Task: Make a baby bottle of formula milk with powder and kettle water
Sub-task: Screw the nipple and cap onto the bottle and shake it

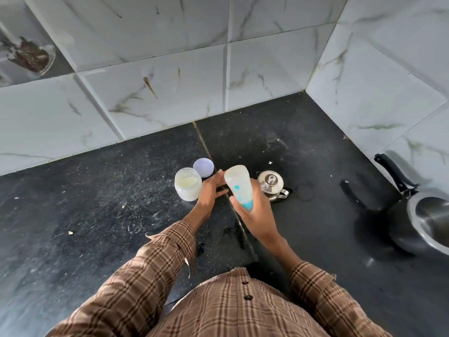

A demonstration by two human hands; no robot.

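My right hand [256, 215] grips a translucent baby bottle [238, 183] with teal markings by its teal collar end, so the base points away and up, tilted over the black counter. My left hand [211, 190] is spread beside the bottle, fingers apart, touching or nearly touching its side. An open jar of pale formula powder [187, 184] stands just left of that hand, with its lilac lid [203, 167] lying behind it. A small steel kettle [271, 184] with its lid on sits right of the bottle.
The black stone counter [109, 215] meets marble-patterned wall tiles [170, 93] at the back and right. A dark pan with a black handle [413, 215] lies at the right edge. Crumbs and powder specks dot the counter.
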